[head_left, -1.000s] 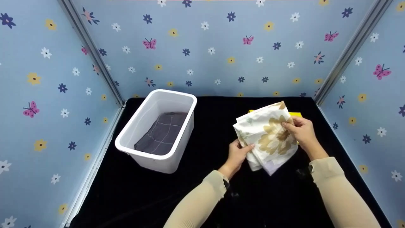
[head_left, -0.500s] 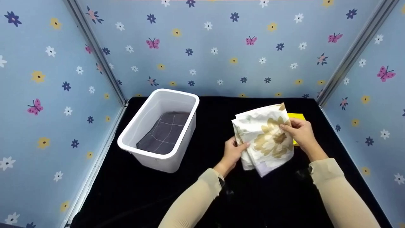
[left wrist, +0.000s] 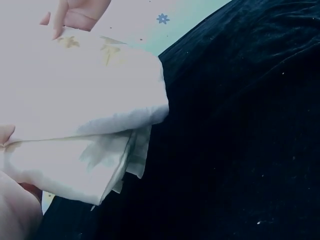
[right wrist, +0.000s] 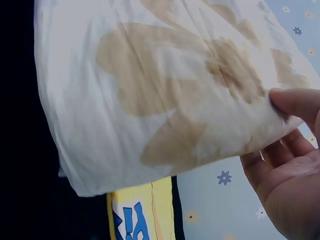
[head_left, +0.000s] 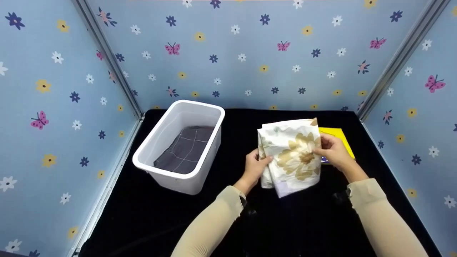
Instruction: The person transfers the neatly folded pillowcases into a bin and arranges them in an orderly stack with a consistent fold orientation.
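Folded floral cloth (head_left: 294, 169) observed over the black counter (head_left: 278, 228), right of the white bin (head_left: 175, 184); my left hand (head_left: 253, 167) pinches its left edge, my right hand (head_left: 336, 151) its right edge; yellow packet (head_left: 337, 134) behind

Cloth (head_left: 294, 153): white, big tan flower with a browner centre on the front, faint green smudges upper left, pale lilac patch near the bottom corner. Folded in layers, roughly rectangular, lightly wrinkled, layers uneven along the left side. I see it held up right of centre in the head view, front tilted upward. Left-hand grip (head_left: 255, 167) pinches its left edge, right-hand grip (head_left: 335, 151) its right edge, both thumbs on the front.
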